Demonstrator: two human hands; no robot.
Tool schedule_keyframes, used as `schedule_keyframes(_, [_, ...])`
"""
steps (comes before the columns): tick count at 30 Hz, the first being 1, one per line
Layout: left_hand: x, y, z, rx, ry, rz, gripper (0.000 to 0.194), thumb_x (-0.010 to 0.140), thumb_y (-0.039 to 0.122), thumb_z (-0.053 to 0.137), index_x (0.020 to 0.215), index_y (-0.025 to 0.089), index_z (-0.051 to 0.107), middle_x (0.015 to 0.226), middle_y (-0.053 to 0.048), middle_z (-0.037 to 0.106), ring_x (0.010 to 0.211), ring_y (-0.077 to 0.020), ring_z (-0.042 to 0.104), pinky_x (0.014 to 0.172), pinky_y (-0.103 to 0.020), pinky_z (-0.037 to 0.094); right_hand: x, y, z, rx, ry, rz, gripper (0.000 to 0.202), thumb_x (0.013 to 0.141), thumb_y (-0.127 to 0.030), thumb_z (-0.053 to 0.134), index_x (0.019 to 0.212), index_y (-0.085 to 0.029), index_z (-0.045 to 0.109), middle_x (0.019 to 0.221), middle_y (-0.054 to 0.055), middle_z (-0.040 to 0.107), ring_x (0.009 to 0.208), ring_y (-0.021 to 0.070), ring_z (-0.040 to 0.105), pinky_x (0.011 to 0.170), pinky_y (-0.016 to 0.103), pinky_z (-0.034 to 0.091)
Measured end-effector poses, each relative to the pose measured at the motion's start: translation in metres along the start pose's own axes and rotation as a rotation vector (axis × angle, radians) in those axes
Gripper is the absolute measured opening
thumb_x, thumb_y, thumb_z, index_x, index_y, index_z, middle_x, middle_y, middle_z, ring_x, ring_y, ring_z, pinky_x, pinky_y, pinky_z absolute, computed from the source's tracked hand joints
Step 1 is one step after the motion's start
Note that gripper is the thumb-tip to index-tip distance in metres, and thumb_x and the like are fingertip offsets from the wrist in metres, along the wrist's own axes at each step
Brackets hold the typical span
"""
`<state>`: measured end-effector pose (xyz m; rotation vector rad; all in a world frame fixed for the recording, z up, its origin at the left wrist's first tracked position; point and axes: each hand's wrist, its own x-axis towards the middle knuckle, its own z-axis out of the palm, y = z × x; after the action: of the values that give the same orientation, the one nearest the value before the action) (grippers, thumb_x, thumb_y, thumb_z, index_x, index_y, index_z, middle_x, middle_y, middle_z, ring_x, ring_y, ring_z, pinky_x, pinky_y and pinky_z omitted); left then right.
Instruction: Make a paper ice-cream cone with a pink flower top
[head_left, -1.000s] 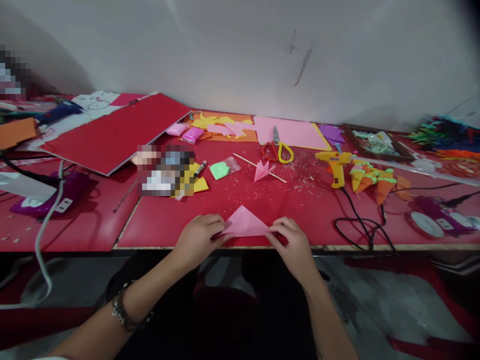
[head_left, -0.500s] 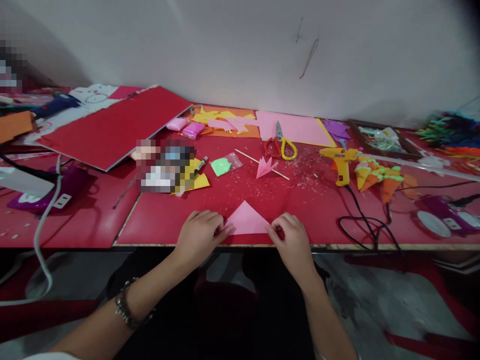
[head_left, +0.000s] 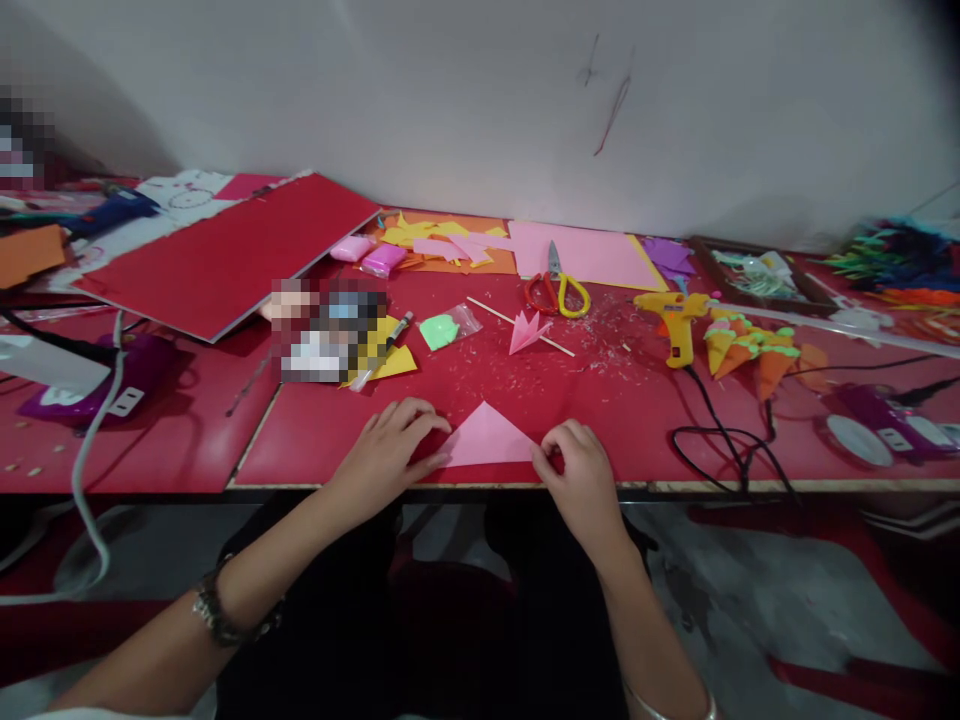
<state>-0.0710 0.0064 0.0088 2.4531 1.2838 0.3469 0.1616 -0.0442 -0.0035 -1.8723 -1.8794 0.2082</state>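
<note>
A pink sheet of paper (head_left: pixel 489 437), folded into a triangle, lies near the table's front edge with its peak pointing away from me. At its left corner is my left hand (head_left: pixel 394 448), thumb and index finger apart, the thumb tip at the paper's edge. My right hand (head_left: pixel 581 468) pinches the right corner between thumb and curled fingers. Beyond the triangle, a pleated pink paper piece (head_left: pixel 527 331) rests over a thin wooden stick (head_left: pixel 559 347). Scissors (head_left: pixel 559 292) with one red and one yellow handle lie behind it.
A yellow glue gun (head_left: pixel 679 328) with a black cord (head_left: pixel 712 420) stands at right, beside orange paper cones (head_left: pixel 750 350). A bag of green clay (head_left: pixel 441 330) lies left of the stick. A large red board (head_left: pixel 232 255) leans at left. Pink paper (head_left: pixel 581 255) lies by the wall.
My left hand has loosened and shifted slightly left, its fingers spreading at the paper's corner. My right hand stays at the right corner. The view has shifted slightly.
</note>
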Motion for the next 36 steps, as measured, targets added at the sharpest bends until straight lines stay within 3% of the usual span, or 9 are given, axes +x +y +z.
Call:
schedule_keyframes(3, [0.001,-0.007,-0.009,0.034,-0.081,0.106,0.040,0.083,0.038,0.041,0.123,0.033,0.039,0.121,-0.005,0.041,0.107,-0.0211,0.039,0.088,-0.039,0.033,0.000,0.001,0.000,0.005,0.005,-0.016,0.015,0.077,-0.022,0.047,0.063,-0.019,0.042,0.068,0.001,0.046,0.068,0.0147,0.042,0.065,0.028,0.033])
schedule_keyframes(7, [0.009,-0.016,-0.016,0.083,-0.199,0.304,0.038,0.086,0.034,0.037,0.123,0.042,0.038,0.135,0.000,0.028,0.117,-0.0230,0.030,0.093,-0.042,0.030,0.000,0.001,0.000,0.005,0.001,-0.019,0.015,0.077,-0.024,0.047,0.063,-0.019,0.044,0.068,0.001,0.047,0.068,0.0152,0.043,0.065,0.028,0.034])
schedule_keyframes(10, [0.018,-0.021,-0.019,0.118,-0.261,0.450,0.038,0.087,0.031,0.035,0.123,0.043,0.036,0.141,0.002,0.018,0.122,-0.0236,0.025,0.097,-0.042,0.026,0.000,0.000,-0.002,0.002,-0.006,-0.018,0.011,0.078,-0.024,0.047,0.068,-0.019,0.048,0.070,0.002,0.049,0.070,0.0162,0.044,0.066,0.029,0.036])
schedule_keyframes(13, [0.024,-0.026,-0.020,0.118,-0.323,0.536,0.039,0.087,0.032,0.034,0.126,0.040,0.034,0.141,0.002,0.022,0.126,-0.0209,0.021,0.100,-0.038,0.022,-0.002,-0.005,-0.001,-0.029,0.058,-0.068,0.014,0.078,-0.021,0.046,0.089,-0.019,0.054,0.085,0.006,0.053,0.082,0.0194,0.046,0.078,0.036,0.036])
schedule_keyframes(16, [0.028,-0.031,-0.018,0.117,-0.345,0.545,0.041,0.087,0.037,0.034,0.128,0.039,0.031,0.140,0.003,0.025,0.127,-0.0199,0.020,0.101,-0.036,0.020,-0.009,-0.016,0.002,-0.116,0.079,-0.223,0.032,0.080,-0.015,0.043,0.109,-0.025,0.051,0.105,0.007,0.051,0.099,0.0210,0.043,0.096,0.046,0.021])
schedule_keyframes(18, [0.029,-0.034,-0.016,0.117,-0.346,0.543,0.042,0.086,0.039,0.034,0.128,0.040,0.029,0.141,0.003,0.024,0.127,-0.0200,0.019,0.102,-0.036,0.018,-0.015,-0.025,0.005,-0.152,0.010,-0.363,0.036,0.081,-0.015,0.042,0.113,-0.030,0.050,0.110,0.005,0.050,0.104,0.0204,0.042,0.099,0.048,0.014])
schedule_keyframes(22, [0.031,-0.038,-0.015,0.082,-0.362,0.550,0.044,0.086,0.040,0.036,0.129,0.040,0.028,0.141,0.003,0.024,0.127,-0.0204,0.020,0.102,-0.036,0.017,-0.024,-0.042,0.012,-0.186,-0.111,-0.536,0.038,0.084,-0.022,0.039,0.121,-0.030,0.042,0.115,0.005,0.050,0.108,0.0212,0.040,0.099,0.051,0.013])
schedule_keyframes(29, [0.032,-0.037,-0.019,0.070,-0.404,0.534,0.045,0.084,0.041,0.038,0.128,0.038,0.030,0.141,0.002,0.023,0.127,-0.0212,0.019,0.102,-0.037,0.016,-0.022,-0.051,0.015,-0.176,-0.093,-0.554,0.034,0.084,-0.025,0.039,0.118,-0.023,0.045,0.109,0.005,0.055,0.099,0.0188,0.045,0.097,0.045,0.021])
schedule_keyframes(36, [0.031,-0.034,-0.021,0.025,-0.427,0.520,0.044,0.085,0.040,0.038,0.128,0.040,0.030,0.142,0.003,0.022,0.128,-0.0208,0.017,0.103,-0.037,0.015,-0.022,-0.030,0.004,-0.189,-0.024,-0.521,0.026,0.080,-0.018,0.042,0.102,-0.019,0.056,0.098,0.004,0.059,0.095,0.0178,0.048,0.096,0.038,0.028])
